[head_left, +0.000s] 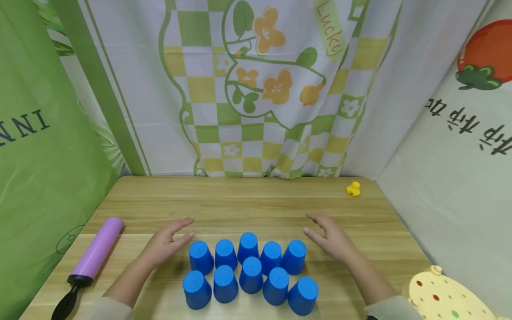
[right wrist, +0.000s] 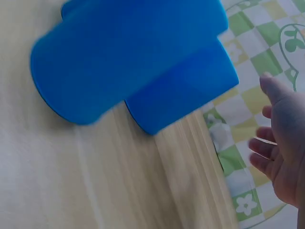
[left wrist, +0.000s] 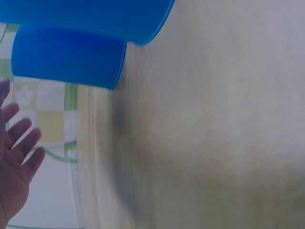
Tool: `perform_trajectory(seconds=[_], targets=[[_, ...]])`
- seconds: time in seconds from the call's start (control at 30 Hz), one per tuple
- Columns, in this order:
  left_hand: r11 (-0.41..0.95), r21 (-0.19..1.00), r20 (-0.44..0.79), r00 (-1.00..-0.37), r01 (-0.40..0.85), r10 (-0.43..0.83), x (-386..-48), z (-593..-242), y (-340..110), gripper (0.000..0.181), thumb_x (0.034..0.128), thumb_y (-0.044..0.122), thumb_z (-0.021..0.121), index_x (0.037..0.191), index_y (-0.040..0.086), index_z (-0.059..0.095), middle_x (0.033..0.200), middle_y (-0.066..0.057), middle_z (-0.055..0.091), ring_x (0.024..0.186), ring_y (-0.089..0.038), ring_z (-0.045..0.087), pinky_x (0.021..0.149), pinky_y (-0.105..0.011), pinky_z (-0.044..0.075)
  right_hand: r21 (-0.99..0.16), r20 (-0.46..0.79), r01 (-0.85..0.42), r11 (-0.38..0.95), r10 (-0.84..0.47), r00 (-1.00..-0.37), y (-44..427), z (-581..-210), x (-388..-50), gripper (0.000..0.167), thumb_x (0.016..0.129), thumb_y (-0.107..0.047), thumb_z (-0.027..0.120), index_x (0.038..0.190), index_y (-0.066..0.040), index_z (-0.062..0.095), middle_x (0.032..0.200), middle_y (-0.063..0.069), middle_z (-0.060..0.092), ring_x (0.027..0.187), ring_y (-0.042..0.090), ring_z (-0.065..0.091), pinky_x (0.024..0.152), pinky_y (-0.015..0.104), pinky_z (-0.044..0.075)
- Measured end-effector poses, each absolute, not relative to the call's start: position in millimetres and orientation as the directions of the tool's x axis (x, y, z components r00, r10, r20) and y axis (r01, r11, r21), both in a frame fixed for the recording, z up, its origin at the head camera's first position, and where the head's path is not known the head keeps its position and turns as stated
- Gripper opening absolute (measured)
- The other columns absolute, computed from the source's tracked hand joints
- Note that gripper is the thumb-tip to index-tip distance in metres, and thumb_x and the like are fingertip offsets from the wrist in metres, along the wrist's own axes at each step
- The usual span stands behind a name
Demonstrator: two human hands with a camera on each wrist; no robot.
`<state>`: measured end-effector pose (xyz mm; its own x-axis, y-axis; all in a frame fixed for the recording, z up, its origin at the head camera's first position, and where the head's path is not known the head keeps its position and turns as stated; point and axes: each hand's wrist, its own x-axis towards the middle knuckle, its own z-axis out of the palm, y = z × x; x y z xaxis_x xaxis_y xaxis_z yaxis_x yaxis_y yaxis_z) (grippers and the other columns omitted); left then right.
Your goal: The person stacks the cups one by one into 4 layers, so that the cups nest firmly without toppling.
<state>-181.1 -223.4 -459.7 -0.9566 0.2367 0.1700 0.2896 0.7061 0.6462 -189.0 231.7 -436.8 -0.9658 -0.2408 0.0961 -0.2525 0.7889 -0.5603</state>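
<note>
Several blue cups (head_left: 251, 276) stand upside down on the wooden table (head_left: 256, 204), in a back row and a front row. My left hand (head_left: 166, 242) is just left of the back row, fingers extended, touching no cup. On the other side my right hand (head_left: 330, 238) is held apart from the rightmost back cup (head_left: 294, 258), its fingers loosely spread with nothing in them. The left wrist view shows blue cups (left wrist: 69, 55) beside the left palm. In the right wrist view, blue cups (right wrist: 186, 86) lie near the relaxed right fingers.
A purple hand pump (head_left: 100, 249) with a black handle lies along the left side of the table. At the back right corner sits a small yellow duck (head_left: 354, 189). A cream-coloured object with coloured dots (head_left: 448, 295) is at the lower right. Printed curtains hang behind.
</note>
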Motion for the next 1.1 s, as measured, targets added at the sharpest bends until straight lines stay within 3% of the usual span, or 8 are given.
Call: perform_trajectory(seconds=[0.1, 0.27, 0.4, 0.63, 1.1], targets=[[0.631, 0.732, 0.132, -0.962, 0.256, 0.238, -174.0, -461.3, -219.3, 0.047, 0.0956, 0.028, 0.064, 0.136, 0.004, 0.056, 0.136, -0.021, 0.058, 0.125, -0.043, 0.055, 0.101, -0.063, 0.044, -0.661, 0.058, -0.233, 0.713, -0.261, -0.964, 228.7, -438.2, -180.5, 0.055, 0.097, -0.043, 0.057, 0.14, -0.009, 0.052, 0.139, 0.019, 0.055, 0.123, 0.038, 0.056, 0.101, 0.055, 0.048], [0.553, 0.821, 0.014, -0.973, 0.143, 0.231, -167.8, -463.2, -215.6, 0.055, 0.0926, 0.033, 0.068, 0.138, 0.005, 0.054, 0.136, -0.021, 0.058, 0.125, -0.043, 0.054, 0.104, -0.059, 0.044, -0.759, 0.0, -0.187, 0.624, -0.287, -0.958, 227.0, -442.0, -169.9, 0.054, 0.094, -0.038, 0.065, 0.138, -0.009, 0.053, 0.136, 0.021, 0.057, 0.121, 0.039, 0.057, 0.101, 0.053, 0.048], [0.516, 0.852, -0.05, -0.966, 0.092, 0.254, -165.0, -466.0, -215.8, 0.059, 0.0886, 0.034, 0.072, 0.137, 0.005, 0.055, 0.136, -0.019, 0.059, 0.125, -0.041, 0.054, 0.105, -0.056, 0.045, -0.787, -0.022, -0.181, 0.59, -0.32, -0.947, 226.1, -446.9, -165.5, 0.057, 0.09, -0.036, 0.07, 0.137, -0.008, 0.053, 0.135, 0.021, 0.058, 0.121, 0.038, 0.057, 0.102, 0.053, 0.048], [0.492, 0.863, -0.04, -0.957, 0.112, 0.288, -162.4, -470.1, -216.4, 0.06, 0.0857, 0.03, 0.076, 0.136, 0.004, 0.056, 0.135, -0.018, 0.06, 0.123, -0.039, 0.056, 0.104, -0.056, 0.045, -0.808, -0.097, -0.123, 0.577, -0.335, -0.937, 224.6, -452.5, -162.6, 0.066, 0.085, -0.039, 0.076, 0.138, -0.007, 0.053, 0.139, 0.015, 0.057, 0.126, 0.036, 0.054, 0.106, 0.054, 0.045], [0.501, 0.863, -0.109, -0.948, 0.059, 0.3, -159.7, -468.5, -214.5, 0.064, 0.0806, 0.032, 0.081, 0.134, 0.005, 0.058, 0.133, -0.018, 0.062, 0.121, -0.039, 0.057, 0.101, -0.055, 0.048, -0.814, -0.117, -0.097, 0.573, -0.326, -0.938, 223.6, -456.4, -162.3, 0.062, 0.084, -0.036, 0.077, 0.135, -0.009, 0.056, 0.137, 0.011, 0.06, 0.126, 0.035, 0.055, 0.105, 0.052, 0.046]])
